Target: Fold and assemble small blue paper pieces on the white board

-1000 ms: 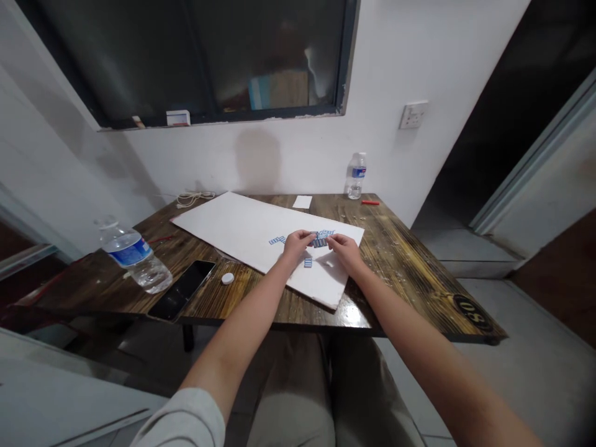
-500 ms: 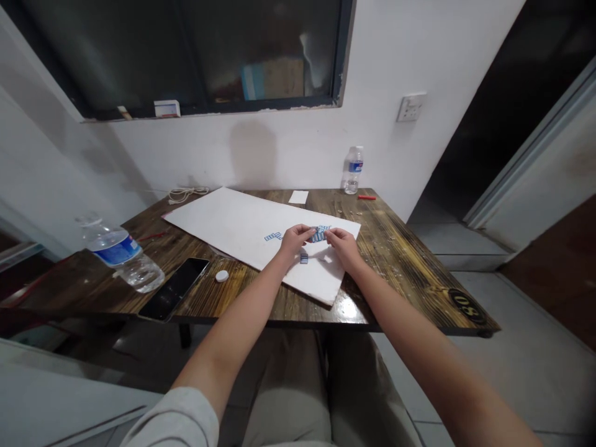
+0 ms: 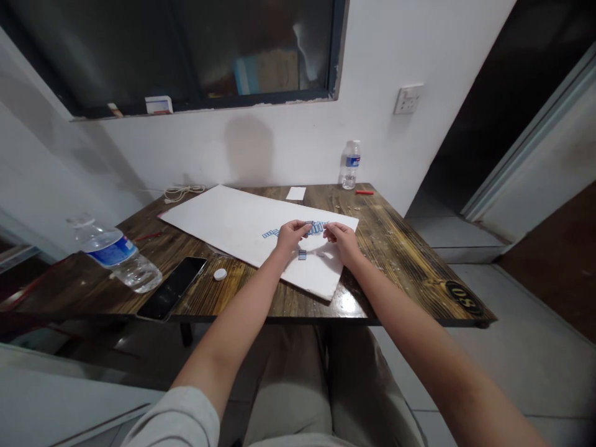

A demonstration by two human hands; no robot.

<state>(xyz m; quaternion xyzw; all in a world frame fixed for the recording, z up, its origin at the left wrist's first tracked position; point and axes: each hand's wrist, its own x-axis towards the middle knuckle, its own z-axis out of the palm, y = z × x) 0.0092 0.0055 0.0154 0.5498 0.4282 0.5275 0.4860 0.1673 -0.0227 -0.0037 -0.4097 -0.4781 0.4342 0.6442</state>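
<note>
Several small blue-edged pieces (image 3: 316, 228) show between my hands, above or on a white board (image 3: 223, 214). My left hand (image 3: 294, 234) is closed in a pinch at their left side; what its fingertips hold is too small to name. On the right, my right hand (image 3: 339, 237) has thumb and fingers pressed together, and anything in them is too small to make out. A small striped blue piece (image 3: 302, 254) lies on the board below my left hand. More blue pieces (image 3: 270, 234) lie to the left of that hand, partly hidden by it.
On the wooden table (image 3: 395, 273) are a large bottle (image 3: 116, 251), a phone (image 3: 173, 288), a white cap (image 3: 220, 274), a white cable (image 3: 181, 193), a paper square (image 3: 295, 193), a small bottle (image 3: 351, 164) and a red stick (image 3: 364, 192).
The view has shifted slightly. My fingertips are a little farther apart, and the blue pieces between my hands show at a different angle.
</note>
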